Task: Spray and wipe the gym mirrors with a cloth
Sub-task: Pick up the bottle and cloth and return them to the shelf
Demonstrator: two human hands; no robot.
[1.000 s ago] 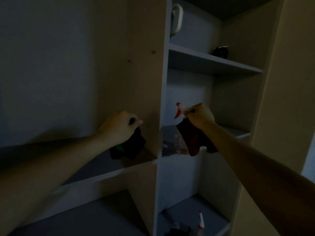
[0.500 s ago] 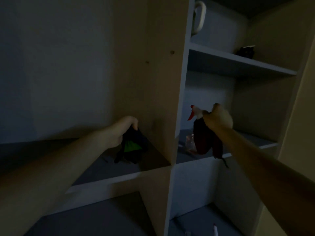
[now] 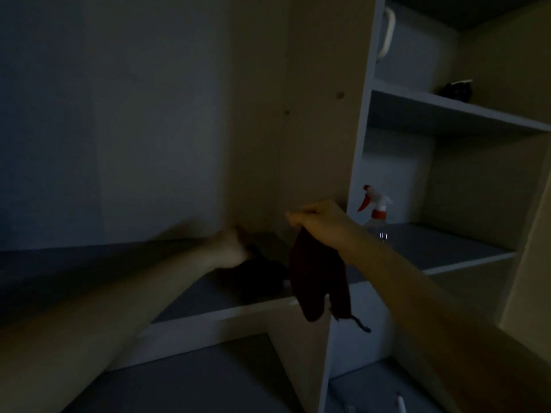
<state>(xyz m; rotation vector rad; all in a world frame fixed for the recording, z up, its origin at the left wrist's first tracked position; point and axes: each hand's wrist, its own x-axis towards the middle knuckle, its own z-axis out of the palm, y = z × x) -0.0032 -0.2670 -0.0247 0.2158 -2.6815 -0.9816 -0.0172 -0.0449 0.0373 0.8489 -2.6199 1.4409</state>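
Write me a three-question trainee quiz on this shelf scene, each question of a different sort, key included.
1. True or false: the right hand is holding the spray bottle.
2. Multiple choice: the dark red cloth is (A) lying flat on a shelf, (B) hanging from the right hand's grip, (C) draped over the bottle.
3. Fill in: the bottle's trigger is coloured ____.

Key: 1 false, as the bottle stands alone on its shelf; 2 B; 3 red.

right grip (image 3: 322, 223) pinched, raised; left grip (image 3: 231, 248) blurred, extended forward.
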